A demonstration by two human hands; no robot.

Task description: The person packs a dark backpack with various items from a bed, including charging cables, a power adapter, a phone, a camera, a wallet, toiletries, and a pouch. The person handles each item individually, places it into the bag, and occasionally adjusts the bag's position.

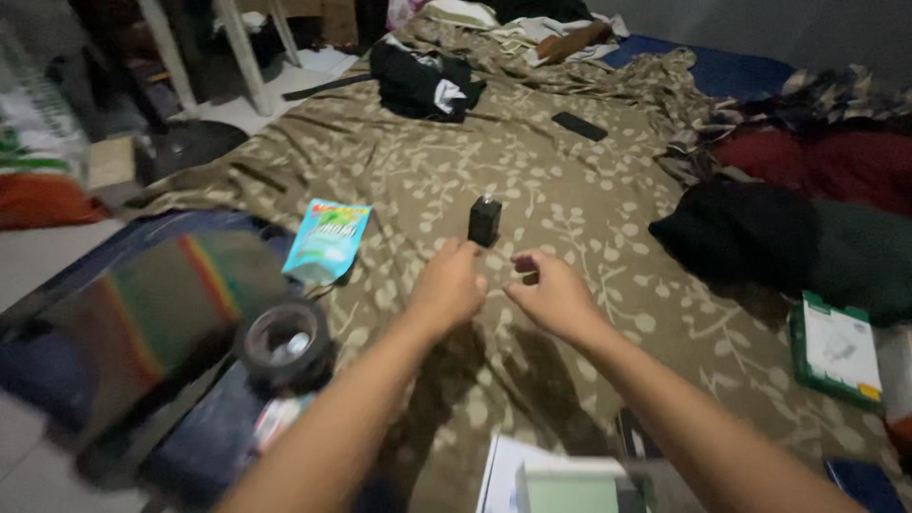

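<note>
two bare forearms out over the leaf-print bedsheet (570, 190). left hand (448, 285) loosely curled, fingers bent in, holding nothing visible. right hand (551, 294) half curled, fingertips drawn together, empty too. small black charger block (484, 220) upright on the sheet, just beyond both.

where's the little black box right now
In the head view the black box stands upright on the patterned sheet, mid-frame, just beyond the left hand, with the blue pouch to its left.

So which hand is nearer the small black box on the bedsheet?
Left. The left hand sits just below-left of the small black box; the right hand is farther, below-right.
</note>
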